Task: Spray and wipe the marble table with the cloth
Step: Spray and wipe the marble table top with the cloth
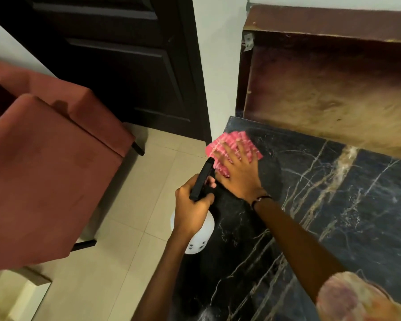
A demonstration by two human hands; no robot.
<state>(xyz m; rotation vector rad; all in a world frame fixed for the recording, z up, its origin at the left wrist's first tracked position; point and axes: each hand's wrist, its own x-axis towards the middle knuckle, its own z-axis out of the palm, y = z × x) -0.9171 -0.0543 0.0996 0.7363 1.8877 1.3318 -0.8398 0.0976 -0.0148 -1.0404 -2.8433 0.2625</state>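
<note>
Fingers of the right hand (237, 172) lie spread and straight on a pink ribbed cleaning cloth (233, 147), pressing it flat against the black marble bench with pale gold and white veins (333, 205). The cloth sits under and just beyond that hand's fingertips, at the far left corner of the bench, with one edge reaching the corner's rim. A dark band circles the right wrist, and the forearm stretches across the marble from the lower right. The left hand (192, 205) is just beside the right one, on its near-left side, curled around the neck and black trigger head of a white plastic spray bottle (200, 237); the black nozzle points up toward the cloth and almost meets the right thumb, while the round white body hangs below the left palm, over the bench's left edge. Beyond the right hand, a brown wooden panel (333, 89) rises from the back of the bench against a white wall. To the left of the left hand, a rust-red upholstered chair with dark legs (44, 158) stands on the cream tiled floor (130, 216), and farther off beyond it is a dark panelled door (125, 54).
</note>
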